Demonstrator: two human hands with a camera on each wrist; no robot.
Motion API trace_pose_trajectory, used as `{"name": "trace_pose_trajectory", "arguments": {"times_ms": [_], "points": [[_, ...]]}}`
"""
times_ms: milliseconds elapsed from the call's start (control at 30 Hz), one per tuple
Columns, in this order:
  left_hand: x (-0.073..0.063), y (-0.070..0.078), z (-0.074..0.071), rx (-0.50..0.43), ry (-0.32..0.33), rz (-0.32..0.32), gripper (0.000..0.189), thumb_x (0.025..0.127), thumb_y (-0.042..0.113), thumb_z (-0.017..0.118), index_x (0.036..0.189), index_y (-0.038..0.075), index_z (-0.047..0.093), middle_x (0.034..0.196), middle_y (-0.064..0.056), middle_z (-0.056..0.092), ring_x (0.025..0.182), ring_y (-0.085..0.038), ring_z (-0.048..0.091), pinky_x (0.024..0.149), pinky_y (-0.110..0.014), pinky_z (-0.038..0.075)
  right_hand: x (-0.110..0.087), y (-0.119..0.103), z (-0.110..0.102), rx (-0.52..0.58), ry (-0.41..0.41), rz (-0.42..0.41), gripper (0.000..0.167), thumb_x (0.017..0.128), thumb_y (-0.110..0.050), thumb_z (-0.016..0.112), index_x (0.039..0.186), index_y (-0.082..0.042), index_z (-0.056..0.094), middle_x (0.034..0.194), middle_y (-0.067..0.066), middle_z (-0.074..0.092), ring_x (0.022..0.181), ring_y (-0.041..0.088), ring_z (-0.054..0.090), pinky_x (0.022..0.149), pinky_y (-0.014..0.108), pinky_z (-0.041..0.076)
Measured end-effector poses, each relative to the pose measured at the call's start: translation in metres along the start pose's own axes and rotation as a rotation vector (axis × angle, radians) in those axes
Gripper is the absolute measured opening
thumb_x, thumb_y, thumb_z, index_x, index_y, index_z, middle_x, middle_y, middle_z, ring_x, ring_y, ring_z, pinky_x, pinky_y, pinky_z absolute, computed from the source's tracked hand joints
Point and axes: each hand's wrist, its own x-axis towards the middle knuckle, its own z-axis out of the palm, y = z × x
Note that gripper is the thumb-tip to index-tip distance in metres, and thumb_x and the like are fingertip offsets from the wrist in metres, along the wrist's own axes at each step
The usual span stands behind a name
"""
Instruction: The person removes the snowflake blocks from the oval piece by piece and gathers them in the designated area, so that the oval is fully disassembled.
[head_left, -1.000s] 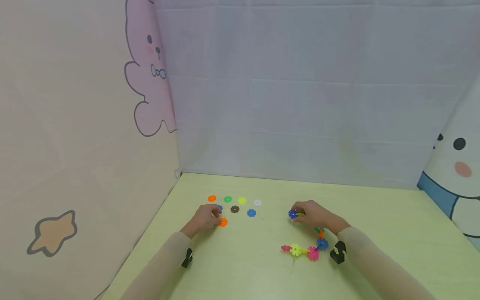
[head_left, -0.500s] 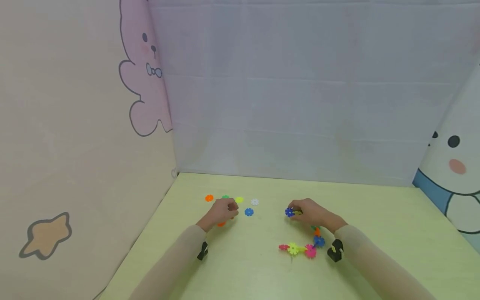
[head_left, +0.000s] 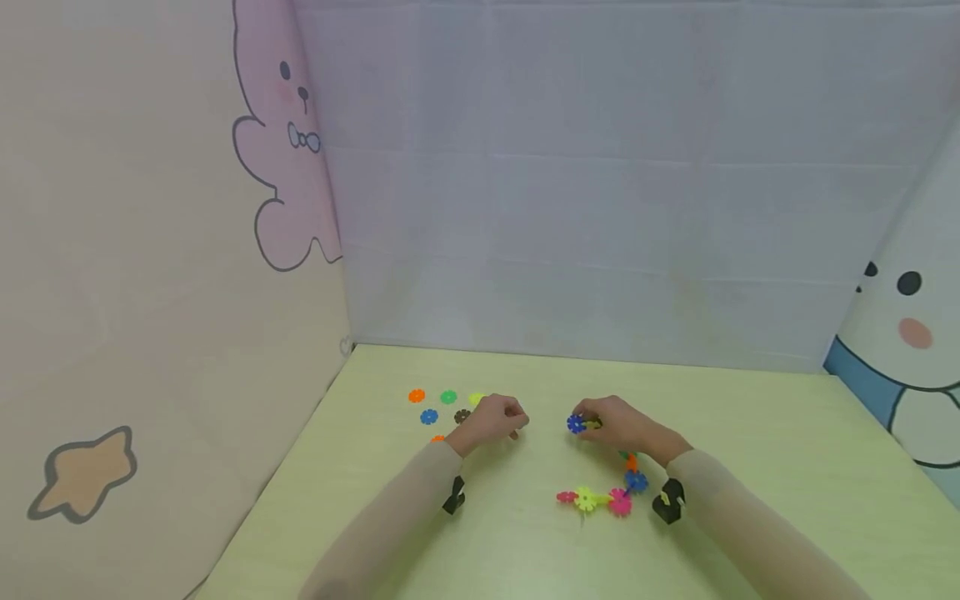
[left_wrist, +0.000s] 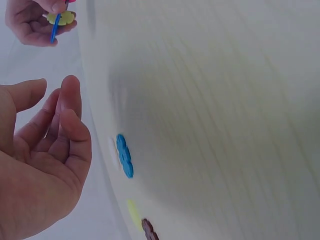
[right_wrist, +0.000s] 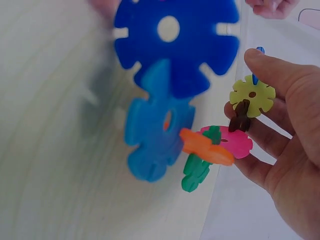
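Observation:
My right hand (head_left: 622, 427) pinches the far end of a chain of interlocking snowflake discs (head_left: 619, 502). A dark blue disc (head_left: 576, 424) sticks out past its fingertips, joined to a yellow disc (right_wrist: 252, 95). The chain curves back under the hand through brown, pink, green, orange and blue discs to the near end. My left hand (head_left: 489, 420) hovers over the loose discs, its fingers loosely bent and thumb apart, holding nothing. Close to it, a loose blue disc (left_wrist: 124, 155) and a white disc (left_wrist: 114, 152) lie on the table, both hidden by the hand in the head view.
More loose discs lie left of the left hand: orange (head_left: 416, 396), green (head_left: 448, 397), yellow (head_left: 476, 399), blue (head_left: 428, 417), brown (head_left: 462, 416) and a second orange disc (head_left: 438, 439). Curtains stand behind and left of the pale table (head_left: 510, 542).
My left hand has moved rightward across the loose discs, uncovering the left blue and the brown one and covering the white and right blue ones. The right hand keeps holding the chain in place.

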Motion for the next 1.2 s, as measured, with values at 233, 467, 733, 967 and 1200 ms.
{"name": "trace_pose_trajectory", "arguments": {"times_ms": [233,467,733,967,1200], "points": [[0.012,0.019,0.02,-0.097,-0.052,-0.057,0.025,0.093,0.028,0.059,0.093,0.005,0.068,0.08,-0.001,0.068,0.068,-0.011,0.064,0.061,-0.026,0.047,0.0,-0.003,-0.002,-0.017,0.02,-0.012,0.029,0.087,-0.022,0.069,0.112,-0.011,0.061,0.103,0.001,0.067,0.095,0.021,0.063,0.082,0.039,0.051],[0.017,0.029,0.035,-0.181,-0.114,-0.054,0.028,0.096,0.03,0.056,0.098,0.004,0.067,0.084,0.0,0.068,0.073,-0.012,0.065,0.067,-0.029,0.05,-0.003,-0.004,-0.002,-0.01,0.046,-0.049,0.029,0.086,-0.02,0.07,0.112,-0.01,0.062,0.1,0.0,0.067,0.092,0.02,0.064,0.079,0.039,0.052],[0.018,0.037,0.047,-0.203,-0.097,-0.042,0.024,0.096,0.026,0.056,0.092,0.005,0.066,0.082,-0.003,0.066,0.071,-0.013,0.064,0.066,-0.029,0.048,-0.004,-0.003,-0.002,-0.007,0.057,-0.059,0.031,0.085,-0.021,0.071,0.113,-0.01,0.06,0.098,0.001,0.068,0.09,0.018,0.064,0.077,0.036,0.052],[0.018,0.038,0.049,-0.211,-0.078,-0.045,0.021,0.096,0.022,0.056,0.09,0.005,0.065,0.08,0.0,0.064,0.07,-0.014,0.064,0.067,-0.028,0.048,-0.006,-0.003,-0.002,0.0,0.052,-0.032,0.032,0.085,-0.021,0.071,0.113,-0.009,0.06,0.1,0.001,0.067,0.09,0.018,0.063,0.078,0.036,0.052],[0.017,0.036,0.046,-0.219,-0.056,-0.045,0.019,0.096,0.02,0.056,0.092,0.004,0.067,0.079,0.0,0.064,0.071,-0.013,0.063,0.07,-0.028,0.049,-0.012,0.001,-0.007,-0.022,0.062,-0.067,0.024,0.084,-0.01,0.071,0.107,-0.005,0.064,0.098,0.003,0.065,0.087,0.021,0.062,0.076,0.038,0.052]]}}
